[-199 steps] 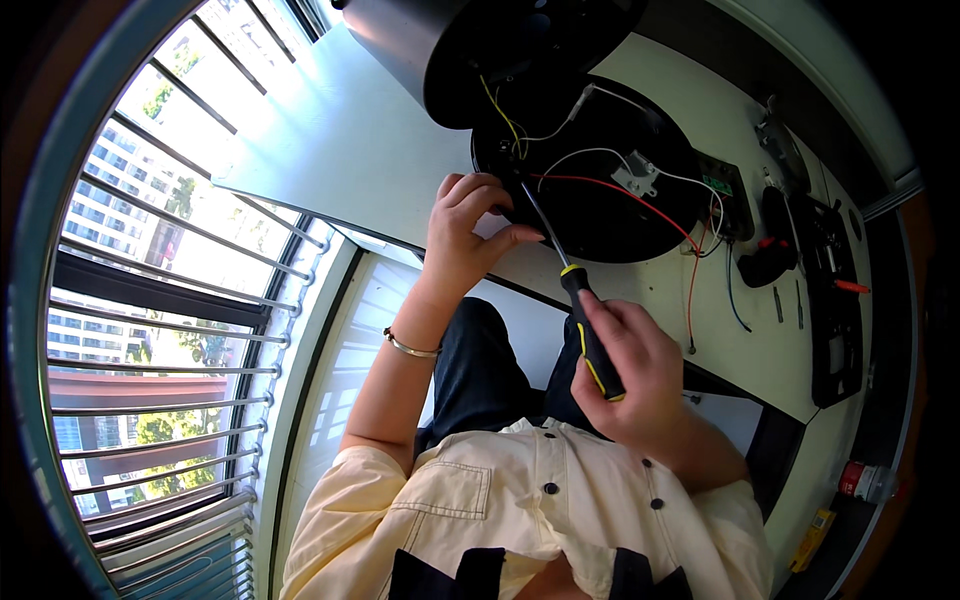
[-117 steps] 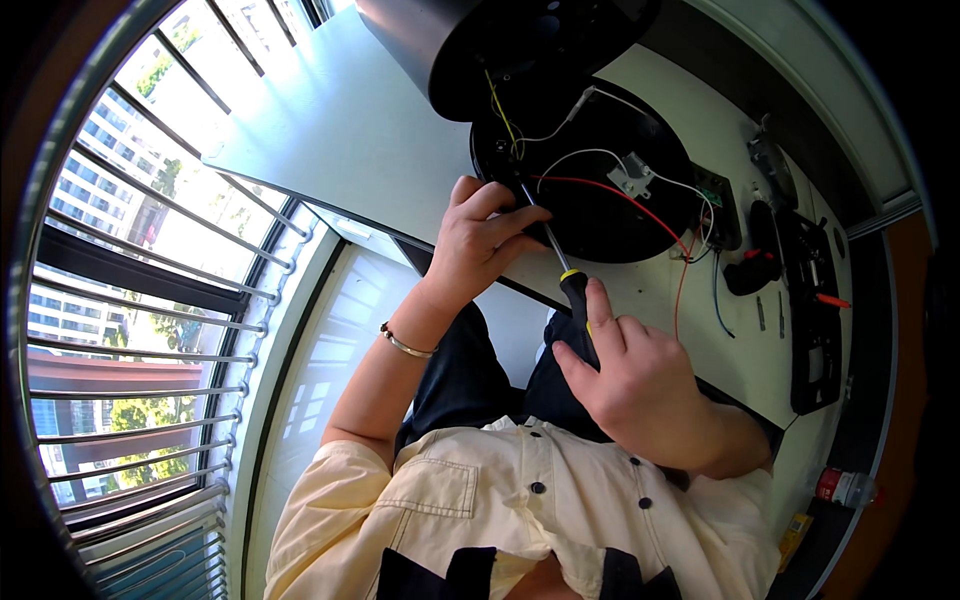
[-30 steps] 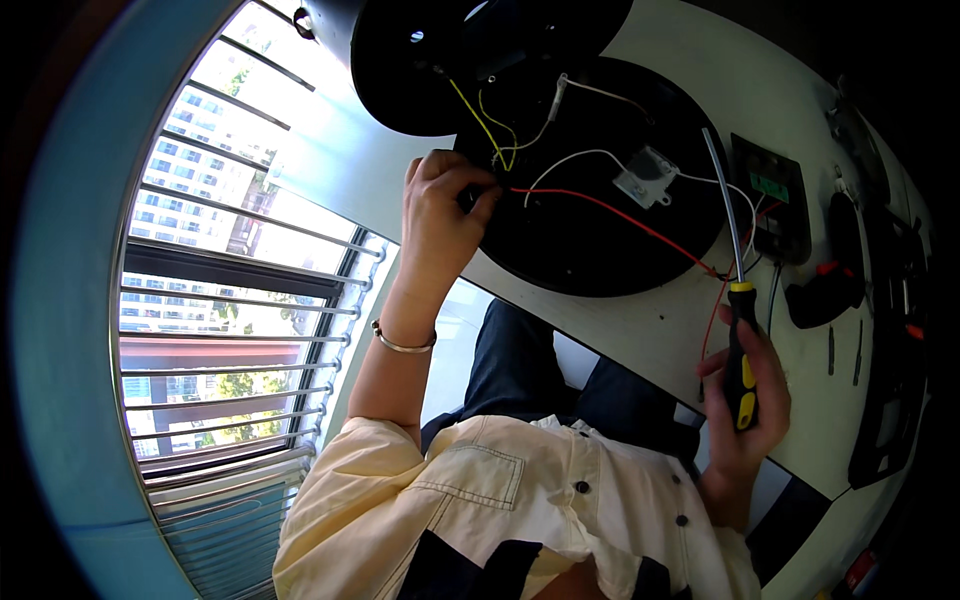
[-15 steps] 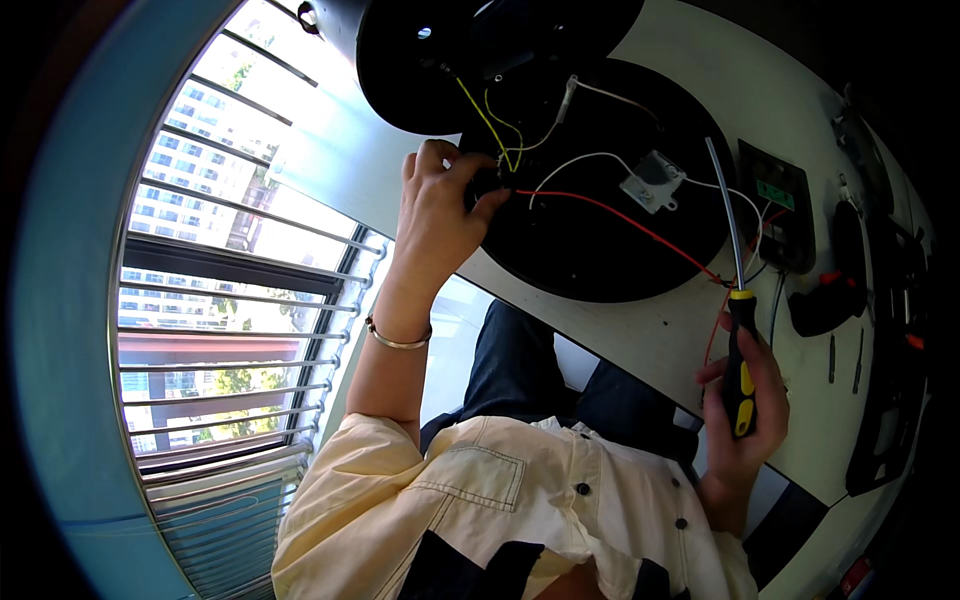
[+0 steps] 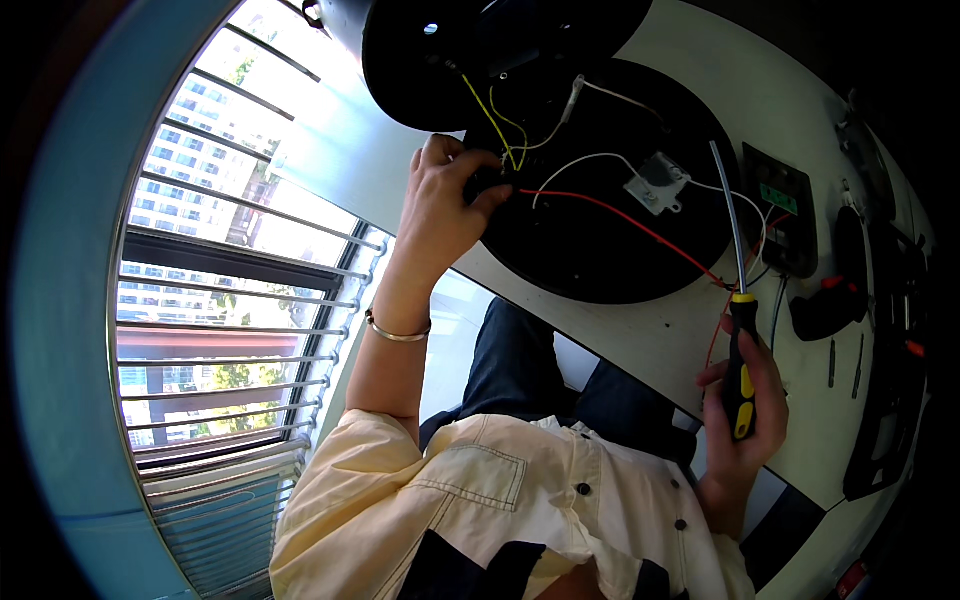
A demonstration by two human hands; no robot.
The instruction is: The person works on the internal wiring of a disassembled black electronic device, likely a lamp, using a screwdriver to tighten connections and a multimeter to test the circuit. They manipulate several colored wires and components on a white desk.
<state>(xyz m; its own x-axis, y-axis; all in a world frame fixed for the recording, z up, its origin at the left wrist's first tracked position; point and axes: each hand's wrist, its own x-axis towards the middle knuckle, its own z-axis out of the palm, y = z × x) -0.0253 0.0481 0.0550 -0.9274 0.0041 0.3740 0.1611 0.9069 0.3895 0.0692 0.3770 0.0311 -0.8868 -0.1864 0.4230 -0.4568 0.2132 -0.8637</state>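
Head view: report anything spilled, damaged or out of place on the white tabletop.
Nothing looks spilled or plainly damaged. The red wire looks untidy: it straggles across the black round base and over its rim onto the white tabletop, rather than lying tucked inside. A dark speck there is too small to identify.

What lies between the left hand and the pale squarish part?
In the head view, a thin red wire and a curved white wire lie over the round black base.
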